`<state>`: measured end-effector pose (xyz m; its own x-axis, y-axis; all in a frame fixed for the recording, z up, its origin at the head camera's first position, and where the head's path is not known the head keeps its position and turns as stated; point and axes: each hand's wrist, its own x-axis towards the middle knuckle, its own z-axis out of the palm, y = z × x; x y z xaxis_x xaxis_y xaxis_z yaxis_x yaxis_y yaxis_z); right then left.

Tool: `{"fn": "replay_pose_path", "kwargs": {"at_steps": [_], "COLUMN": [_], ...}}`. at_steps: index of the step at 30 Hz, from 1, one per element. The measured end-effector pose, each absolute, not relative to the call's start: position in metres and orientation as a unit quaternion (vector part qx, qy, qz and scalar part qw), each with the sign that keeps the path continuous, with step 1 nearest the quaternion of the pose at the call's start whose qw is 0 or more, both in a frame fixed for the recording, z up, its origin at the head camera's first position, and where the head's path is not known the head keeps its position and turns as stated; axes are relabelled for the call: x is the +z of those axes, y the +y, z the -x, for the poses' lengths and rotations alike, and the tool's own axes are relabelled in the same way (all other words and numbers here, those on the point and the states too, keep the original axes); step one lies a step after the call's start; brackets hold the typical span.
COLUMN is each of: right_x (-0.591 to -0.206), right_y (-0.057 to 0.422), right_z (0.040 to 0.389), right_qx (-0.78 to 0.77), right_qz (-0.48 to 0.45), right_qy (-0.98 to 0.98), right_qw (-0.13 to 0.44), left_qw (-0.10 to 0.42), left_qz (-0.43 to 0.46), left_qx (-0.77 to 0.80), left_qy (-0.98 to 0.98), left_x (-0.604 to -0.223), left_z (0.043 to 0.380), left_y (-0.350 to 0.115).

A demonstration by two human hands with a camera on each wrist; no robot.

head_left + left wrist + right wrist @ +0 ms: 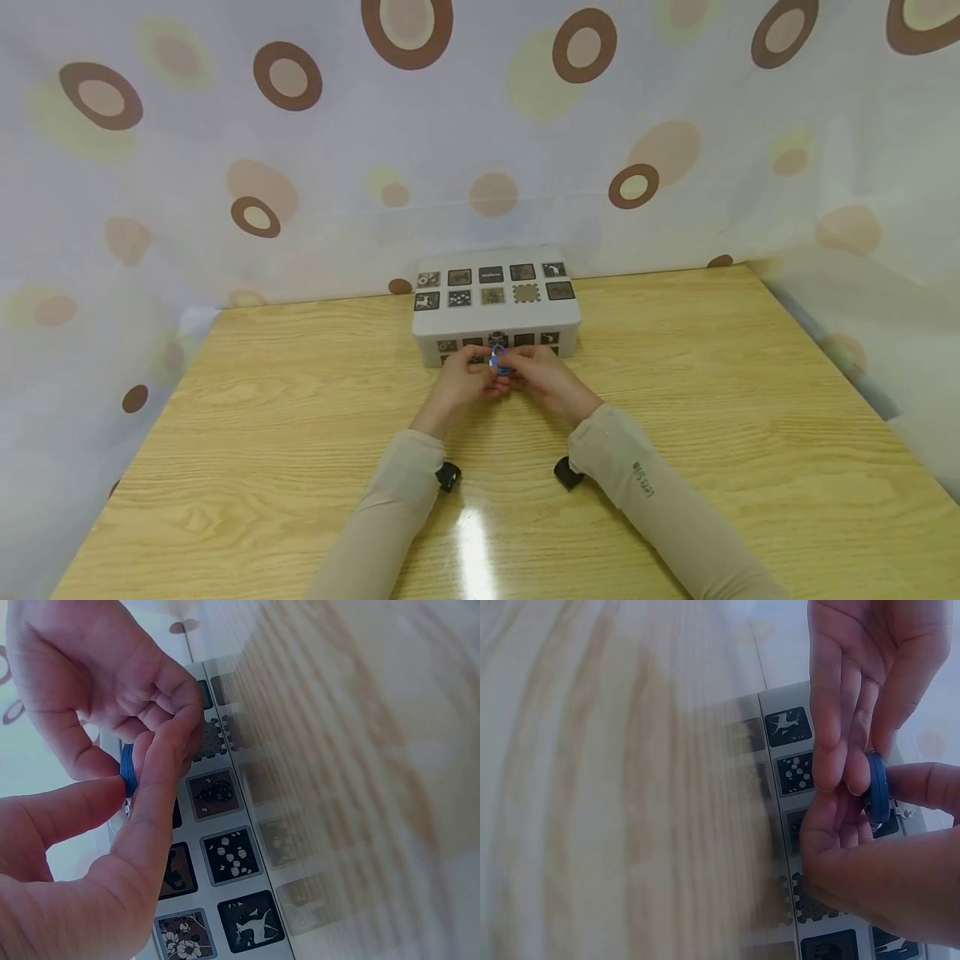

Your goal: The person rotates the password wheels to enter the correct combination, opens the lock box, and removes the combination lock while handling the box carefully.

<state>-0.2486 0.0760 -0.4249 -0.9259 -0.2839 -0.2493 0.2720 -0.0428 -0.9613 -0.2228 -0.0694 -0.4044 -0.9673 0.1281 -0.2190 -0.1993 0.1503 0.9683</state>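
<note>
A small blue object [495,361], flat with a rounded edge, is held between both hands in front of a white box [498,314] printed with dark picture squares. My left hand [460,381] pinches it between thumb and fingers from the left. From the other side my right hand [552,380] pinches it too, and the fingertips of both hands meet around it. Seen edge-on in the left wrist view, the blue object [128,771] looks like a thick disc; its exact kind I cannot tell. A small metal catch [906,814] shows on the box right behind it.
The box stands near the back of a wood-grain table [300,400], close to a spotted curtain [495,142] that hangs behind and along the sides. Black straps [448,476] sit at both wrists, below light sleeves.
</note>
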Motion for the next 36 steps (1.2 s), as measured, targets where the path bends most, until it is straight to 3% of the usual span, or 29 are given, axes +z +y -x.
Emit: {"fn": "replay_pose_path", "kwargs": {"at_steps": [14,25,36], "right_x": [-0.4243,-0.4241,-0.4242], "right_y": [0.0721,0.0781,0.0756], "right_z": [0.2475,0.2499,0.2482], "right_qx": [-0.711,-0.748,-0.734], "right_qz": [-0.002,-0.002,0.010], "right_qy": [0.680,0.630,0.651], "right_qw": [0.179,0.210,0.192], "left_qw": [0.129,0.135,0.129], "left_qz": [0.024,0.023,0.027], "left_qx": [0.654,0.645,0.646], "left_qy": [0.745,0.752,0.752], "left_x": [-0.4059,-0.4047,-0.4058], "left_z": [0.2236,0.2238,0.2243], "left_y": [-0.0708,-0.0715,-0.0698]}}
